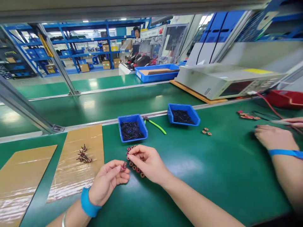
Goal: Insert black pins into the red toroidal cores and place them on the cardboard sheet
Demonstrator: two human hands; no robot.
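Coil (123,166) inside left grip (107,181), beside pile (136,169)

**A:** Where is there open room?
**B:** Right of centre, low in the frame: bare green table (201,176), all the way to another person's hand (272,137) at the right edge.
**A:** And the lower middle?
**B:** Taken. The pile of coils (136,167) lies under the right hand (148,164), and the left hand (107,181) is just beside it, pinching one coil (123,166).
**A:** Above that?
**B:** The left blue tray (132,127) and the right blue tray (183,115), with green-handled pliers (156,125) between them. Only a narrow gap separates the left tray from the pile. Small rings (206,131) lie loose near the right tray
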